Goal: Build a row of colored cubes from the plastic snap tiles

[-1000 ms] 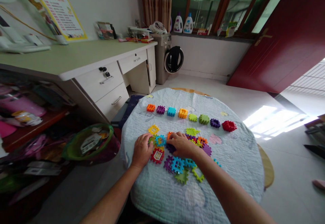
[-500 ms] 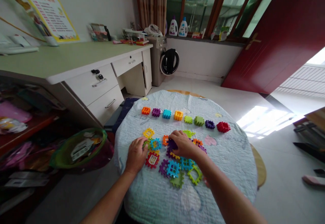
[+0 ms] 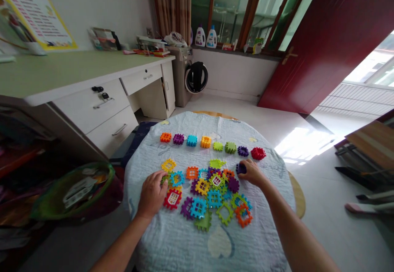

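Note:
My right hand (image 3: 253, 172) grips a dark purple building block (image 3: 241, 168) at the right of the pile, just in front of the back row. My left hand (image 3: 153, 192) rests on the cloth with fingers apart, touching or close beside a green piece partly hidden under a blue frame piece (image 3: 177, 178). Near it lie a red window piece (image 3: 172, 198) and a yellow frame piece (image 3: 168, 165). Loose flat pieces are heaped between my hands, among them a blue window piece (image 3: 198, 208), an orange frame (image 3: 243, 215) and a green frame (image 3: 224, 213).
A row of stacked or assembled blocks crosses the back of the round table, from an orange one (image 3: 165, 137) to a red one (image 3: 258, 153). A light blue quilted cloth (image 3: 246, 243) covers the table. A green-rimmed basket (image 3: 76, 194) stands at left, below the desk (image 3: 86, 70).
My right hand has moved right from the heap's middle, carrying the dark purple block and uncovering the pieces there. My left hand stays by the left pieces. The view has turned slightly right.

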A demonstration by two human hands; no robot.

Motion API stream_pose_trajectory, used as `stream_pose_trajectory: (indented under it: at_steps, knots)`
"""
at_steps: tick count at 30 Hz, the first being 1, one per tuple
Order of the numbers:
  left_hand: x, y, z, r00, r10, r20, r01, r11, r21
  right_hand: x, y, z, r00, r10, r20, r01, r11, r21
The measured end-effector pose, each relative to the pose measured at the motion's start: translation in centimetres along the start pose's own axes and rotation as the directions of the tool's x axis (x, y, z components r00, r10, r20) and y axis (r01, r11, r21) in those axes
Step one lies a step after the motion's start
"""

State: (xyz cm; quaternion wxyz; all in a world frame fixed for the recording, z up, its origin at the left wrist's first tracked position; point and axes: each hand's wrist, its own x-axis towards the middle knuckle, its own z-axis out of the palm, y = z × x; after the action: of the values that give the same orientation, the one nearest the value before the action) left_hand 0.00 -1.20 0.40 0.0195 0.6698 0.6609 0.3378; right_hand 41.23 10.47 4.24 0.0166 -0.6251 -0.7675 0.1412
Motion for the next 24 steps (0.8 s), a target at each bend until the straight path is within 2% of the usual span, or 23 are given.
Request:
stream_pose_trajectory:
  at_steps: [8, 12, 18, 21, 24]
  knots:
    - [0.0, -0.4, 0.1, 1.0, 0.008, -0.007, -0.008, 1.0, 0.022, -0.1, -0.5, -0.6, 0.998, -0.015, 0.054, 0.018, 0.998, -0.054]
    - [0.0, -0.5, 0.3, 1.0, 0.023, -0.012, -0.022, 0.999, 0.032, 0.3, -0.8, -1.4, 0.999, -0.014, 0.041, 0.016, 0.998, -0.065]
    - [0.0, -0.7, 0.4, 0.999, 0.032, -0.011, -0.031, 0.999, 0.038, 3.1, -0.1, -5.3, 0.99, 0.024, -0.142, -0.045, 0.988, -0.146]
    - [-0.1, -0.7, 0.4, 0.999, 0.03, -0.015, -0.029, 0.999, 0.039, 4.9, 0.8, -6.1, 0.991, 0.039, -0.124, -0.063, 0.979, -0.195]
    - [-0.2, -0.7, 0.3, 0.999, 0.033, -0.011, -0.032, 0.999, 0.039, 6.5, 1.6, -5.8, 0.995, 0.052, -0.083, -0.068, 0.977, -0.204]
